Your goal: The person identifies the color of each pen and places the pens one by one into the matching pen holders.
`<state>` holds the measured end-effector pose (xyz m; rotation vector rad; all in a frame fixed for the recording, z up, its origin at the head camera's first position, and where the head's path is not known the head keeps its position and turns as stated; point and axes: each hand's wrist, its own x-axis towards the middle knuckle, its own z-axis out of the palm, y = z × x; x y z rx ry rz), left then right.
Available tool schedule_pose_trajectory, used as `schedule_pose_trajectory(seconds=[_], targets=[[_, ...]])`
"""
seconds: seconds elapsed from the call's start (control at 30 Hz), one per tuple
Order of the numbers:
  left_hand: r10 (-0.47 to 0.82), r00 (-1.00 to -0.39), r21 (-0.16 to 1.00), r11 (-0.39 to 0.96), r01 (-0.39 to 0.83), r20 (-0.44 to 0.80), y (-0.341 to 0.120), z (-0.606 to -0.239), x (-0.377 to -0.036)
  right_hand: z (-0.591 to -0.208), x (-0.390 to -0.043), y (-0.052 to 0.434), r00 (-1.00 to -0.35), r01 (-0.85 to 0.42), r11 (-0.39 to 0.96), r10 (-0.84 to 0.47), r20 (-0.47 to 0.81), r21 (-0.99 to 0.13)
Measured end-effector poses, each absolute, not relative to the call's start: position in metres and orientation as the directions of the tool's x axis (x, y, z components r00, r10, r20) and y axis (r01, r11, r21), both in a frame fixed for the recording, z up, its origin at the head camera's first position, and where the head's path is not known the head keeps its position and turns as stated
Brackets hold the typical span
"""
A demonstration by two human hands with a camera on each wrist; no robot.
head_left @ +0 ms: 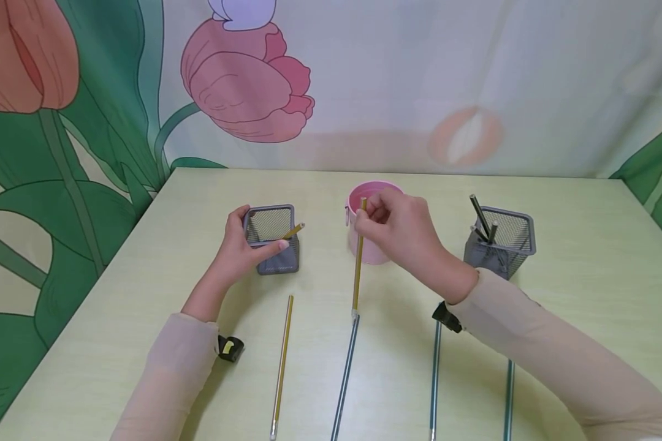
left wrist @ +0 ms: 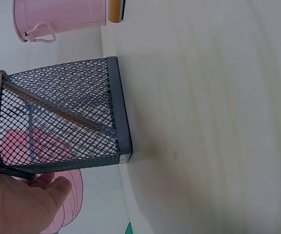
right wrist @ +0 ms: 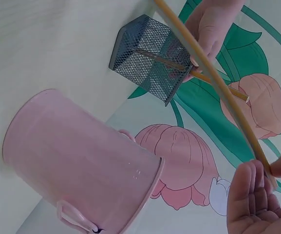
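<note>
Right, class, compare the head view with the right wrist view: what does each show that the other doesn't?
Only the head view: a second mesh holder with dark pencils in it, plus blue pencils and a loose yellow pencil lying on the table.

Only the right wrist view: the lower part of the leaning pencil, seen through the mesh, and both handles of the pink bucket; the head view shows one.

Both: the bucket, the left hand gripping a mesh holder with that pencil inside, and the right hand pinching another yellow pencil.
</note>
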<state>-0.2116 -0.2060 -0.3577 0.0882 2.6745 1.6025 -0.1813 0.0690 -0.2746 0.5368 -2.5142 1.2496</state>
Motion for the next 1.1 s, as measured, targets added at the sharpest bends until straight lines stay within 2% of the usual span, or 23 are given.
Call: schedule_pose_trajectory(seconds=[0.3, 0.37, 0.57, 0.8, 0.9, 1.1], targets=[[0.056, -0.998, 0.872, 0.487, 0.052, 0.027, -0.205, -0.357, -0.21, -0.276, -0.189, 0.064, -0.711, -0.673, 0.4, -0.119, 0.693, -0.622], [0.055, -0.998, 0.87, 0.49, 0.052, 0.029, -0.205, -0.357, -0.209, -0.277, -0.191, 0.063, -0.683, -0.699, 0.374, -0.097, 0.724, -0.609], [0.054, -0.998, 0.867, 0.496, 0.05, 0.026, -0.205, -0.358, -0.21, -0.277, -0.195, 0.062, -0.653, -0.72, 0.326, -0.021, 0.757, -0.612], [0.062, -0.998, 0.869, 0.491, 0.06, 0.034, -0.205, -0.358, -0.21, -0.276, -0.199, 0.058, -0.537, -0.793, 0.321, 0.032, 0.843, -0.517], [0.062, -0.998, 0.869, 0.492, 0.06, 0.033, -0.205, -0.358, -0.21, -0.276, -0.199, 0.056, -0.545, -0.796, 0.284, 0.047, 0.837, -0.535], [0.061, -0.998, 0.868, 0.493, 0.057, 0.032, -0.206, -0.359, -0.211, -0.273, -0.199, 0.052, -0.627, -0.744, 0.222, 0.094, 0.773, -0.63]])
